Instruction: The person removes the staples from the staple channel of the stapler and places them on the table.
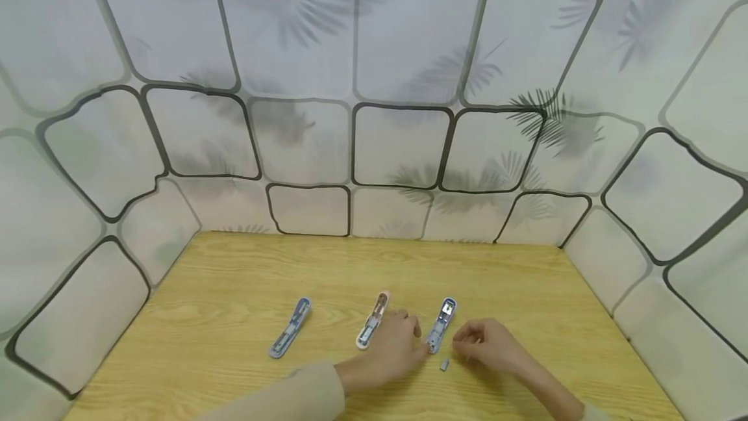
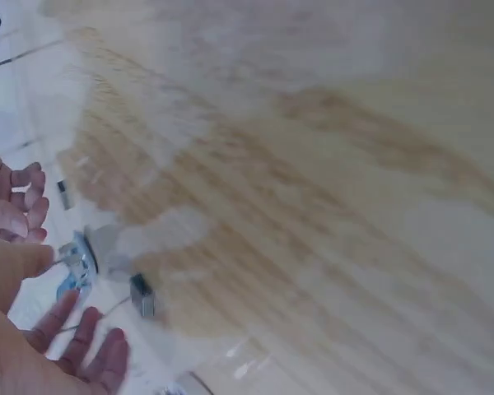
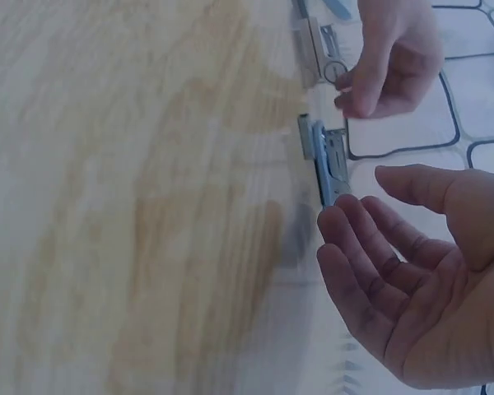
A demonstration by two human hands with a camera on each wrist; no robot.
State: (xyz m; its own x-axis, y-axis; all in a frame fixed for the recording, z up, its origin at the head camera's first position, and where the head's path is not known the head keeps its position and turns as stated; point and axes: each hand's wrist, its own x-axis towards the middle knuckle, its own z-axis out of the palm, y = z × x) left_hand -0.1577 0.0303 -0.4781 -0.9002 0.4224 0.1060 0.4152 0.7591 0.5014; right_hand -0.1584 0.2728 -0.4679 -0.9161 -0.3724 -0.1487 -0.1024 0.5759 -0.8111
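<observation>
On the wooden table lies a blue stapler [image 1: 441, 325], opened flat with metal parts showing, between my two hands. My left hand [image 1: 394, 347] reaches over from the left, its thumb touching the near end of this stapler; in the left wrist view its other fingers [image 2: 82, 337] spread loosely. My right hand [image 1: 489, 346] hovers at the stapler's right side, fingers softly bent and holding nothing, palm partly upturned in the right wrist view. A small grey block [image 1: 445, 364] sits just below the stapler's near end.
A pink and white stapler [image 1: 373, 320], opened flat, lies left of my left hand, partly behind it. Farther left is another blue one [image 1: 290, 329]. A patterned curtain [image 1: 397, 148] encloses the table [image 1: 234, 271] at the back and sides.
</observation>
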